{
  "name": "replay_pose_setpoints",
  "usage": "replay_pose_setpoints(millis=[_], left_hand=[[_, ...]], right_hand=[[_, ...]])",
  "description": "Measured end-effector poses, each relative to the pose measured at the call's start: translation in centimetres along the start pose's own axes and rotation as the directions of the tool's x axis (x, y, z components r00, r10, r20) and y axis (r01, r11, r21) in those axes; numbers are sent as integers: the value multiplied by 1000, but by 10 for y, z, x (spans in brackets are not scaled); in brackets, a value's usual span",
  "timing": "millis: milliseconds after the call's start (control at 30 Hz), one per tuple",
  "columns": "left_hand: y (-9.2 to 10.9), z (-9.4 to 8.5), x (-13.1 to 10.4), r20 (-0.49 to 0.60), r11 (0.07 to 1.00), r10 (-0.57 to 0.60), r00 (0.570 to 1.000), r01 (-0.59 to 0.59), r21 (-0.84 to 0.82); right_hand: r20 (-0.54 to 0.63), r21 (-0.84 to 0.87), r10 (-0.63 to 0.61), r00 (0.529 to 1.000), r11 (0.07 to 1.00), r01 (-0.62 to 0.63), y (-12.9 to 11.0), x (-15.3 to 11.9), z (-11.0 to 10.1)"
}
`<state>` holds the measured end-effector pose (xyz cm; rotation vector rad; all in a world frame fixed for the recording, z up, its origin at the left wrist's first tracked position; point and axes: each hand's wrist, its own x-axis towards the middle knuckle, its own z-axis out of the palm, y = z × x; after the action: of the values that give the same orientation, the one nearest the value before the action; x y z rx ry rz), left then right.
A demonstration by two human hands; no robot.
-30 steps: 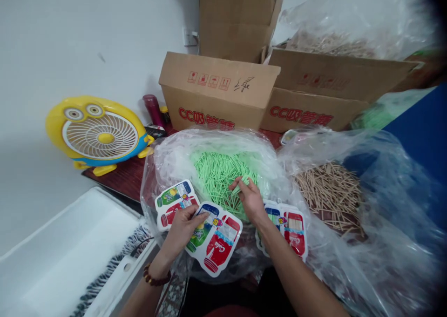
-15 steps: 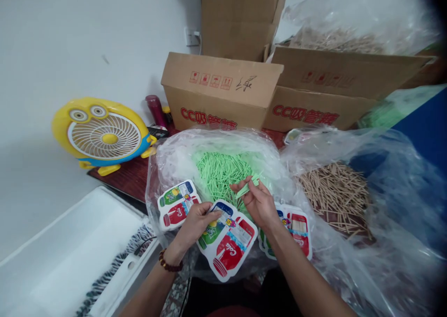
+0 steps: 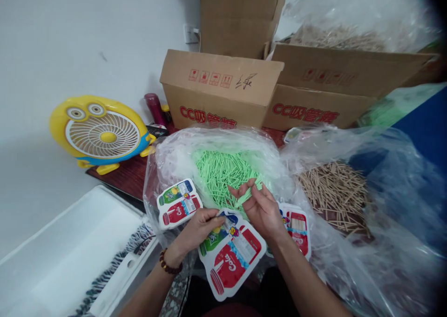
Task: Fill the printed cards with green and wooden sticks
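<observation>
My left hand (image 3: 203,225) pinches the top edge of a jar-shaped printed pouch (image 3: 232,261) with Cola and green drink pictures. Above its upper right side, my right hand (image 3: 260,205) holds a small bunch of green sticks (image 3: 245,195) between thumb and fingers. Just behind the hands lies a pile of green sticks (image 3: 223,172) on clear plastic. One similar pouch (image 3: 178,203) rests left of the pile; another pouch (image 3: 299,228), partly hidden by my right forearm, lies at the right with pale sticks showing in its window.
Brown sticks (image 3: 335,193) are heaped on plastic at the right. Cardboard boxes (image 3: 220,91) stand behind. A yellow fan (image 3: 108,138) and a purple bottle (image 3: 154,108) are at the back left. A white bin (image 3: 70,242) is at the lower left.
The held pouch has moved toward me and slightly right, with my left hand lower. My right hand has shifted slightly down and right, still with green sticks.
</observation>
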<state>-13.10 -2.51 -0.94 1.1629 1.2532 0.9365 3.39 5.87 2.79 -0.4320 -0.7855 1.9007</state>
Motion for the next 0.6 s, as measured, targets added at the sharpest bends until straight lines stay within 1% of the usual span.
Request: replay_pose_setpoints(millis=[67,200,333,433,500,567,600], left_hand=[[-2,2,0,17,1000,-15,1000,16,-26],[-4,6,3,-2,997,-27,1000,27,-68],[-4,9,3,-6,992,-43,999,42,-118],[-2,10,3,-2,985,-66,998,65,-160],[0,10,4,-1,977,-88,996,86,-193],[2,11,5,-1,968,-100,995,97,-232],[3,11,6,3,962,-101,995,98,-254]], right_hand=[[7,3,9,1000,1000,-9,0,-3,3],[-24,16,69,997,998,-68,7,-10,5],[-85,13,115,990,993,-114,12,-15,5],[-142,-3,124,982,992,-126,13,-17,4],[-213,-29,160,964,985,-170,13,-19,3],[-300,-75,216,929,966,-249,12,-22,1],[-323,-102,241,915,953,-287,12,-24,0]])
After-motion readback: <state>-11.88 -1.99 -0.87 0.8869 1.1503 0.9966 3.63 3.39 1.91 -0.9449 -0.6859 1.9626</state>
